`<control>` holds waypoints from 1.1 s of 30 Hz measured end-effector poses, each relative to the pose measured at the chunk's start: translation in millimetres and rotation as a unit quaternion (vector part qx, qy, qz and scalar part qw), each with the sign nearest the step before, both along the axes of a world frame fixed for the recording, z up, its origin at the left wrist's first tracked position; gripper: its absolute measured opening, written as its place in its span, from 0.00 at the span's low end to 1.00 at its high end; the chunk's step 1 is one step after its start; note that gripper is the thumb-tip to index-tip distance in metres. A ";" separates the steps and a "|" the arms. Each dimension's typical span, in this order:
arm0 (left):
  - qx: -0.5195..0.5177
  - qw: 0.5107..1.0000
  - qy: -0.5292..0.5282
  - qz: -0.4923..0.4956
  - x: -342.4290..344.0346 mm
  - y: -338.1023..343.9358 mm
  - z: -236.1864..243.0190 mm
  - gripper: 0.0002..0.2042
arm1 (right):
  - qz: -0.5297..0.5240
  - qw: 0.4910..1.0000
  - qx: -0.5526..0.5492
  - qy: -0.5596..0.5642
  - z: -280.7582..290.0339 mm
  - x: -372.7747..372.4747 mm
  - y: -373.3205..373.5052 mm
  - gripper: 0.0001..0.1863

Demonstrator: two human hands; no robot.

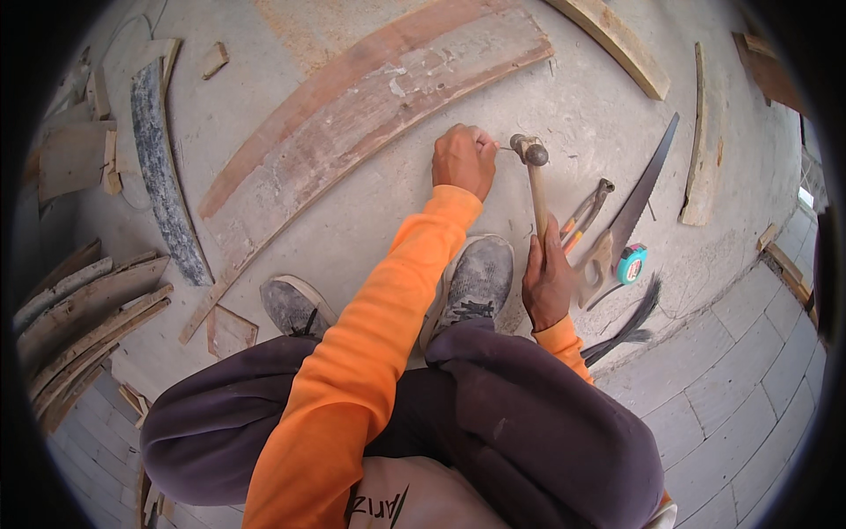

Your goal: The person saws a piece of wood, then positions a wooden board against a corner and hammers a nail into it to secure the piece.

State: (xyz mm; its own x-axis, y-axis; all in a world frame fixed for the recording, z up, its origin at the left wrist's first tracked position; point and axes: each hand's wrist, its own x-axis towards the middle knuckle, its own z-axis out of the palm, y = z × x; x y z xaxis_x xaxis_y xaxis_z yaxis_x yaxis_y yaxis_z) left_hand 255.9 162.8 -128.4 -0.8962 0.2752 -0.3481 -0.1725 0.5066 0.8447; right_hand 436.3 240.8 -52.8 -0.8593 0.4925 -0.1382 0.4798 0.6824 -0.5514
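My left hand (464,160) is closed in a pinch above the concrete floor, holding a thin nail (505,148) that sticks out to the right. My right hand (546,275) grips the wooden handle of a hammer (538,189). The hammer's rounded metal head is close to the nail's end; whether they touch I cannot tell. Just right of the hammer lie pincers (589,210) with orange on the handles and a handsaw (641,196) with a wooden grip. A teal tape measure (631,263) sits beside the saw's handle.
A long, wide wooden board (379,106) lies beyond my left hand. Dark wires (627,328) lie by my right forearm. Narrow planks (701,132) are at the right, and curved boards (92,304) are stacked at the left. My shoes (476,278) stand between the board and my knees.
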 end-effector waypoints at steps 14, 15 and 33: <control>-0.049 0.982 0.154 -0.098 6.1 -0.5 -3.7 0.05 | 0.002 1.000 0.009 -0.004 -8.7 3.2 9.4 0.26; -0.055 0.968 0.207 -0.129 7.1 -1.5 -4.2 0.04 | -0.009 0.999 0.037 0.012 -10.0 6.0 9.3 0.26; -0.027 0.951 0.278 0.129 -12.1 -120.9 26.6 0.07 | -0.040 0.994 -0.104 0.008 22.3 -23.4 -2.6 0.25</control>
State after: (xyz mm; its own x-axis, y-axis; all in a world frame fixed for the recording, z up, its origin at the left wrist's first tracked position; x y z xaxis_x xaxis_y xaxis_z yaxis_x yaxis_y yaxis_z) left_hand 243.8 41.9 -101.8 -0.9812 0.0157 0.1924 0.1689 0.5528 0.8160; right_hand 412.8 238.3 -30.5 -0.8217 0.5215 -0.2300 0.5173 0.5131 -0.6849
